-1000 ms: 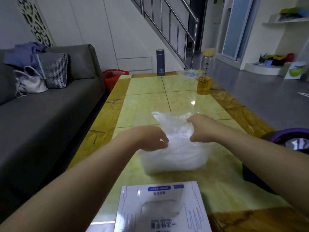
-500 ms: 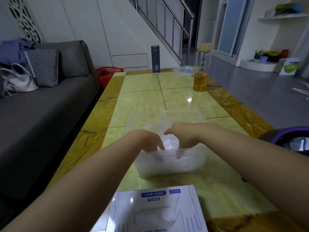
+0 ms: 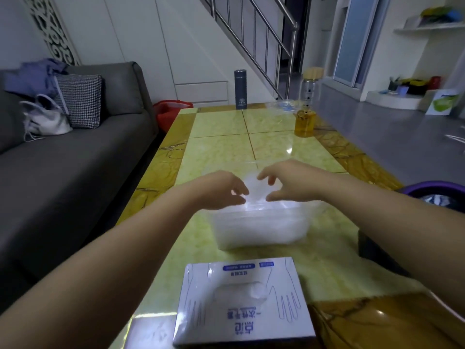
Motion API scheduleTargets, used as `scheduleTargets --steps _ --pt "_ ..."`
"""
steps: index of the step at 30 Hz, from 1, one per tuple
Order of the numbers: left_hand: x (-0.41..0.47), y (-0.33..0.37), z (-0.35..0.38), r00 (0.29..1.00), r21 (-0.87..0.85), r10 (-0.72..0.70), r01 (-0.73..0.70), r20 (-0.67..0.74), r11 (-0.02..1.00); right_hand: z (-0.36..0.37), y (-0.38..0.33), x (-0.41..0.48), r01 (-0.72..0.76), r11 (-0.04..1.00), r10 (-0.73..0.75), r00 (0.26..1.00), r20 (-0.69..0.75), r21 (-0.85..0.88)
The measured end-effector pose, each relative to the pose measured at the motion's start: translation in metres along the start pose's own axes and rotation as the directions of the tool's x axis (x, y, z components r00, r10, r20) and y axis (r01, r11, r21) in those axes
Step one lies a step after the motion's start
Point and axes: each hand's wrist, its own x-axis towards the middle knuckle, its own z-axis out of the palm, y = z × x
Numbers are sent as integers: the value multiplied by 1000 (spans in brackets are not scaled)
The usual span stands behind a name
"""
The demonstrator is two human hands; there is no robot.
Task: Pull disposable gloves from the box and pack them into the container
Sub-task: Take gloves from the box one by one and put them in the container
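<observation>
Two hands hovered over the clear container (image 3: 310,222).
Left hand (image 3: 221,191) and right hand (image 3: 289,183) were loosely curled, gripping nothing; gloves (image 3: 256,188) lay beneath them, with the glove box (image 3: 241,301) bodyward, midway between both arms.

Glove box (image 3: 244,306), near edge of the surface (image 3: 221,129), lid up, print upside down to the viewer. Largest line: two bold blue Chinese characters, apparently a brand, not read with confidence. Line beside it, smaller blue: appears to read 一次性手套. Far edge of lid: blue pill-shaped label with white characters and a small blue tag to its right, both too small to read. Grey flask (image 3: 240,89), far end of surface: round pale emblem low on the body, lettering illegible. White-and-green board (image 3: 444,103) on the floor, far right: no legible text.
</observation>
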Motion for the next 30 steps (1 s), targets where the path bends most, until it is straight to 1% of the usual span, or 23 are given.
scheduleTargets --steps 1,2,3,4,5,6,7,8,9,10,11,12,13,14,16,18,20,22,24,25,28,30 --pt "-9 0 -1 995 -31 18 -21 -97 999 -4 -6 -11 51 998 -49 995 -84 24" --pt "-30 1 1 979 -58 33 -46 -200 997 -6 -20 -28 114 992 -106 985 -135 56" --pt "-46 3 5 952 -94 55 -87 -301 992 -3 -30 -42 166 982 -153 978 -139 89" --pt "-60 4 11 922 -140 62 -124 -383 982 3 -37 -54 216 970 -205 974 -98 109" --pt "-78 6 18 899 -181 62 -155 -434 971 12 -48 -68 263 960 -262 965 -24 100" --pt "-89 5 26 898 -211 62 -169 -436 963 25 -54 -75 294 953 -299 951 80 67" --pt "-101 5 37 924 -218 60 -152 -378 964 40 -61 -83 324 946 -321 932 170 13" --pt "-109 5 48 962 -204 49 -106 -270 973 54 -64 -86 338 940 -317 918 237 -51" --pt "-116 5 59 991 -169 22 -44 -129 985 66 -67 -88 347 932 -310 913 266 -106" --pt "-119 4 70 1000 -125 -16 18 14 992 74 -68 -88 353 922 -302 912 277 -159" --pt "-125 4 79 989 -93 -62 75 136 993 82 -71 -88 368 907 -311 913 265 -204" --pt "-126 4 86 975 -80 -89 108 206 991 87 -72 -87 364 906 -310 918 247 -214" --pt "-127 3 91 969 -84 -101 122 225 989 92 -72 -86 356 913 -317 926 205 -198" --pt "-126 2 94 970 -90 -104 127 219 988 96 -74 -85 319 937 -294 940 171 -145" --pt "-126 1 98 975 -88 -103 123 199 989 105 -77 -84 284 949 -271 957 108 -138" --pt "-125 0 100 972 -94 -103 125 209 988 112 -80 -84 248 962 -241 968 73 -111" --pt "-126 0 102 971 -105 -103 127 215 986 106 -84 -85 245 962 -237 968 75 -117" --pt "-126 -1 102 970 -111 -108 134 218 985 96 -86 -88 282 947 -272 959 85 -155" --pt "-125 -2 103 968 -108 -112 139 223 984 82 -91 -94 384 871 -360 923 134 -306" --pt "-125 -2 103 968 -109 -111 138 225 984 75 -94 -96 417 840 -389 909 150 -348" --pt "-125 -2 103 968 -117 -115 144 224 983 58 -97 -98 440 797 -386 898 211 -415" --pt "-125 0 101 969 -93 -107 131 220 987 48 -96 -98 420 779 -363 908 210 -466"
